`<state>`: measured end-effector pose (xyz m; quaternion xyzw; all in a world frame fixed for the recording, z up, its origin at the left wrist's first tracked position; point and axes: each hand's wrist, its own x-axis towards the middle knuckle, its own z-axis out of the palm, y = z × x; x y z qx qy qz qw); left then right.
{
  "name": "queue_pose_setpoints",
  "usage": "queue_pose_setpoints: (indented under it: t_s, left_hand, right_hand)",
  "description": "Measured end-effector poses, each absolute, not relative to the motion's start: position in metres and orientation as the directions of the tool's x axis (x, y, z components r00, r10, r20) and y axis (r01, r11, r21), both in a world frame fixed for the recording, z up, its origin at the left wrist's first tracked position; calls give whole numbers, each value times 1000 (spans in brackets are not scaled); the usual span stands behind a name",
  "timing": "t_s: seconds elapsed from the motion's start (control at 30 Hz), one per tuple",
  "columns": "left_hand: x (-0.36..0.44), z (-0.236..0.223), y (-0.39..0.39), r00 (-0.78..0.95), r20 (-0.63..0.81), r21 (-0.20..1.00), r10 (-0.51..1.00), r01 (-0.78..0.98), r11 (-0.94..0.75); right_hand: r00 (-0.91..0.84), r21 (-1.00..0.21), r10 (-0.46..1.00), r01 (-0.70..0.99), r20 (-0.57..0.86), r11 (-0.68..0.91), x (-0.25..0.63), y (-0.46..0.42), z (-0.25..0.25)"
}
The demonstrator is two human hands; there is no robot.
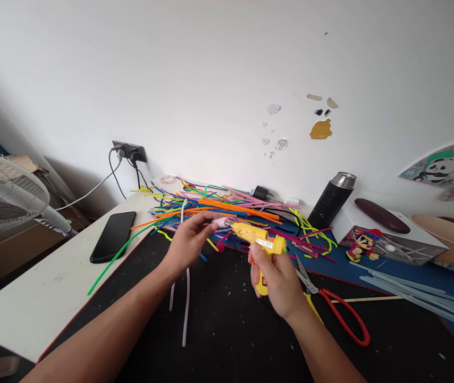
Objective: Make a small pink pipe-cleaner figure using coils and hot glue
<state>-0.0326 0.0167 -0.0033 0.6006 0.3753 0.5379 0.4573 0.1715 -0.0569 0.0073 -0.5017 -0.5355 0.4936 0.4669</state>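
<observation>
Between the fingertips of my left hand (pixel 191 234) is a pale lilac coil of pipe cleaner (pixel 221 222). Long pale pipe cleaner strands (pixel 187 314) hang below that hand and show above it too; whether they join the coil is hidden by the fingers. My right hand (pixel 277 274) is wrapped round the handle of a yellow hot glue gun (pixel 251 232). Its nozzle points left, right at the coil; I cannot tell whether they touch. Red-handled scissors (pixel 333 303) lie part open to the right of my right hand.
Coloured pipe cleaners (pixel 227 205) are heaped along the wall. A phone (pixel 113 236) lies at left, near a fan (pixel 7 191). At right are a black flask (pixel 333 199), a small figure (pixel 362 246), a white box (pixel 394 229), a bowl (pixel 450 236) and glue sticks (pixel 422 298).
</observation>
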Motion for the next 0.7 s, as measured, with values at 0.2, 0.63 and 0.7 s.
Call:
queue_pose_setpoints:
  t_s: [0.2,0.63,0.7]
  left_hand:
    - [-33,-6,17,149,313,949,938,-19,-314]
    - [-34,-3,15,133,304,952,943,-15,-305]
    - [-34,-2,15,129,309,951,942,-19,-309]
  right_hand:
    - [-58,-997,998,80,-5,0,171,-57,10]
    - [-37,-994,999,105,2,6,174,-56,5]
    - [-36,-994,999,106,1,5,174,-56,5]
